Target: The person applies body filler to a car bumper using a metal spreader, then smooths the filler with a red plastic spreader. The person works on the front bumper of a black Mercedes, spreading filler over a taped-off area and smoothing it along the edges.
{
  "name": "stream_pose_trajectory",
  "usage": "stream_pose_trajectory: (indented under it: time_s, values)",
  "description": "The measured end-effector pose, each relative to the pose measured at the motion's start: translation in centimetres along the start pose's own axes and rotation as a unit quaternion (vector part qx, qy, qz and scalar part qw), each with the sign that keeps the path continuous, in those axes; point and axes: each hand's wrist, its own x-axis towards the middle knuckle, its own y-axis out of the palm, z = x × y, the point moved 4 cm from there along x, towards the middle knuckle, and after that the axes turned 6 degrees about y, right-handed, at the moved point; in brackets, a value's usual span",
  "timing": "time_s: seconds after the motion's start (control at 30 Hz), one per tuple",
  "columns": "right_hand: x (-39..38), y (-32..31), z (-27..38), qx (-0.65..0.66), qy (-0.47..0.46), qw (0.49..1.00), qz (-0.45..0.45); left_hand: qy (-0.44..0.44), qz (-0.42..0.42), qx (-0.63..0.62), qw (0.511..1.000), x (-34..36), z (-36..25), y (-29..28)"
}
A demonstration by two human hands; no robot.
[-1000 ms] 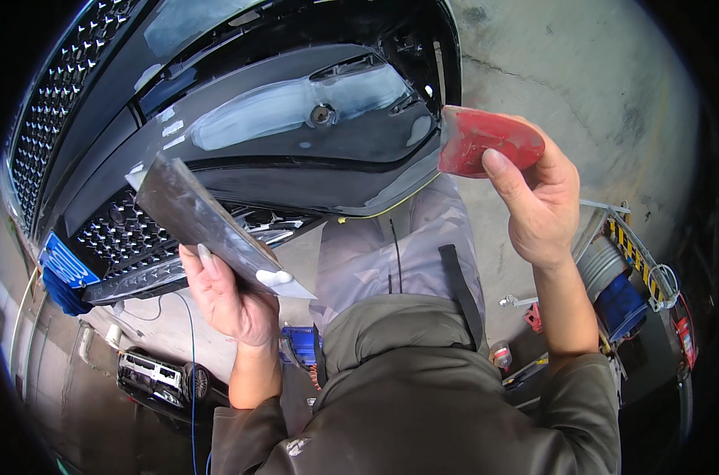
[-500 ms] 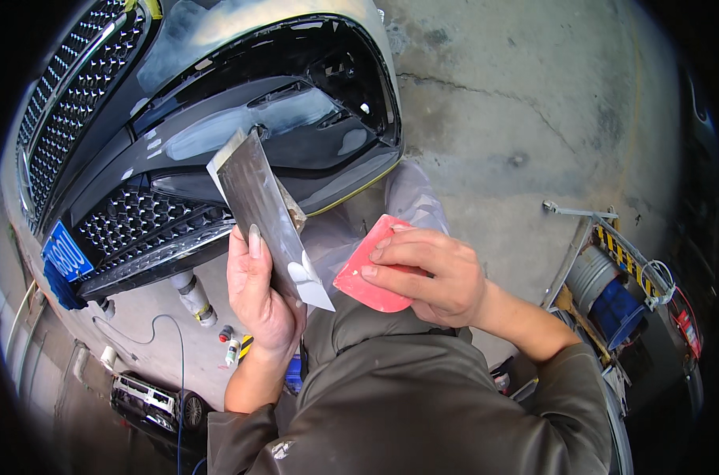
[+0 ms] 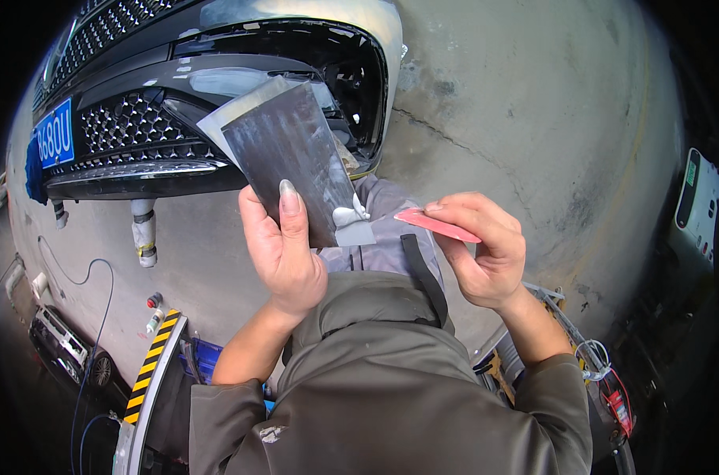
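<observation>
Grips a dark flat board point(image 3: 284, 146) in the left hand point(image 3: 286, 255); pinches a red spreader point(image 3: 440, 225) in the right hand point(image 3: 490, 252), just beside the board's white paste point(image 3: 347, 216) but not touching. Could lose paste over the edge, likely through tilting the left hand or pushing clumsily. Points the spreader leftward from the right hand, with its long axis nearly crosswise; slants the board's length forward and leftward past the left hand.
</observation>
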Motion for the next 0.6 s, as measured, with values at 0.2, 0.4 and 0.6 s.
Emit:
stream_pose_trajectory:
  time_s: [0.2,0.4,0.6]
  values:
    - [2.1,1.3,4.8,-0.114,-0.236,0.960,0.097,-0.059,-0.027,-0.075,0.995,-2.4,-1.3,-1.1]
    - [-0.3,5.6,7.0,-0.111,-0.214,0.955,0.171,-0.044,-0.130,-0.139,0.981,-5.6,-2.3,-4.7]
    - [-2.5,7.1,7.3,-0.130,-0.308,0.928,0.163,-0.032,-0.184,-0.195,0.963,-9.2,-3.4,-4.6]
